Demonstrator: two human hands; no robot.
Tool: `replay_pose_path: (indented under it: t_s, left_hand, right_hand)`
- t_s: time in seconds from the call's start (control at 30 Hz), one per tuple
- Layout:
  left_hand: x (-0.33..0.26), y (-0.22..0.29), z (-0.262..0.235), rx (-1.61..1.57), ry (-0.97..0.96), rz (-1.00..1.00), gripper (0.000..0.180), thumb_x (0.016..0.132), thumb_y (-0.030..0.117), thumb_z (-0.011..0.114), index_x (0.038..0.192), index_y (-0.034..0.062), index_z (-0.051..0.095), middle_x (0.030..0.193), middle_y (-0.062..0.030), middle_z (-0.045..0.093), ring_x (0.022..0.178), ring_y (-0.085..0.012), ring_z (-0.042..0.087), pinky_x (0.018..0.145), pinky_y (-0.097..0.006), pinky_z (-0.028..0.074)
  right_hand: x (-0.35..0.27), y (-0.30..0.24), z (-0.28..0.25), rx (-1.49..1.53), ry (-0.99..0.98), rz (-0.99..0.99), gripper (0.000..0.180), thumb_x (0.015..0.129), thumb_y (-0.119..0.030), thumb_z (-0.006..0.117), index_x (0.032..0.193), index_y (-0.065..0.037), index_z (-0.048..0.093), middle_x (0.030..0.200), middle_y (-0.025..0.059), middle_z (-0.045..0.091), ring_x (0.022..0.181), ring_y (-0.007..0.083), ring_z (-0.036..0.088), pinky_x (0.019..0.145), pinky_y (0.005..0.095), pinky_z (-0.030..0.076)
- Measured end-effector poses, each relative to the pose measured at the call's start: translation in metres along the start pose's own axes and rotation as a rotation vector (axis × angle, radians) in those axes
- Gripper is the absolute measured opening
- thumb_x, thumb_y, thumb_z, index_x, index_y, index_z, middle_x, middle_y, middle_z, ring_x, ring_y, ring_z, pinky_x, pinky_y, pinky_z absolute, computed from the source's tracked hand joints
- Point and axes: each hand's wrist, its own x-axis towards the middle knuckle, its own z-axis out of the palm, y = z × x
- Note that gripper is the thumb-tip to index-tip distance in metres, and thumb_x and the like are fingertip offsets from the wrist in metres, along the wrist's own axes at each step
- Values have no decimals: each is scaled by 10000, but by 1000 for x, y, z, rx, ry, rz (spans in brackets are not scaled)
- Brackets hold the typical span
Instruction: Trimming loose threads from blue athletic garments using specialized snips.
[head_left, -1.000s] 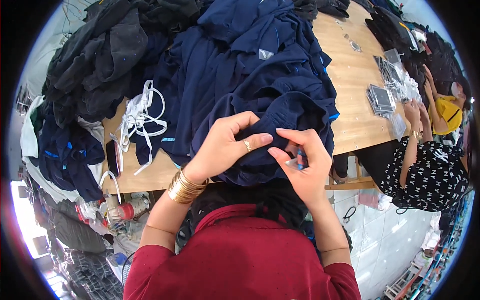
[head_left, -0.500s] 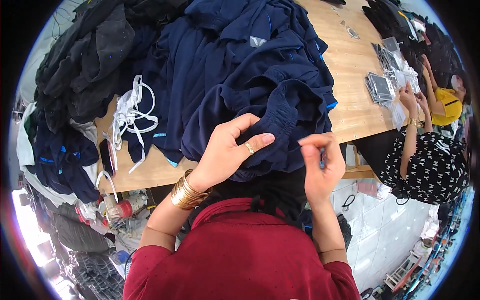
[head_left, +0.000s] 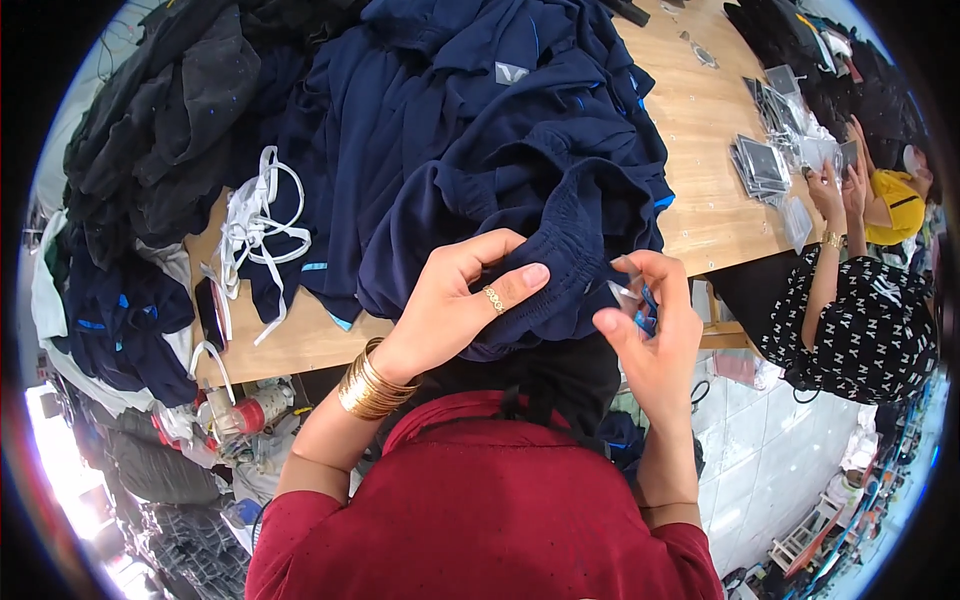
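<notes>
A navy garment (head_left: 440,235) with a gathered elastic waistband (head_left: 565,240) lies at the near edge of the table, its opening facing up. My left hand (head_left: 455,290) pinches the waistband's near left side, thumb on top and fingers tucked behind the cloth. Just right of the band, my right hand (head_left: 655,325) is curled round a small pair of thread snips (head_left: 648,300). Blue and shiny metal parts of the snips show between thumb and fingers; the rest is hidden. The metal end is close to the waistband's right edge; whether it touches I cannot tell.
More navy garments (head_left: 400,110) are heaped behind. To the left lie dark clothes (head_left: 160,130), a tangle of white cord (head_left: 262,225) and a phone (head_left: 211,312). On the right, a co-worker's hands (head_left: 835,190) handle small packets (head_left: 762,165) on the wooden table (head_left: 700,130).
My right hand has opened its grip a little and turned, bringing the snips into clearer view beside the waistband. My left hand keeps its hold. The co-worker's hands have shifted over the packets.
</notes>
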Motion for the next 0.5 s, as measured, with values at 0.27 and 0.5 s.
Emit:
replay_pose_path:
  t_s: [0.27, 0.5]
  left_hand:
    - [-1, 1, 1, 73, 5, 29, 215, 903, 187, 552, 922, -24, 585, 724, 8, 533, 688, -35, 451, 625, -191, 395]
    - [-5, 7, -1, 139, -25, 18, 237, 930, 175, 486, 922, -45, 574, 781, 25, 531, 729, -36, 436, 656, -178, 366]
  right_hand:
    - [-4, -8, -9, -301, -74, -166, 283, 739, -219, 721, 923, -52, 585, 771, 36, 586, 604, 164, 530, 543, 259, 436]
    - [-2, -14, -8, -241, -35, -61, 286, 752, -217, 710, 936, -51, 568, 773, 55, 581, 599, 157, 528, 531, 261, 427]
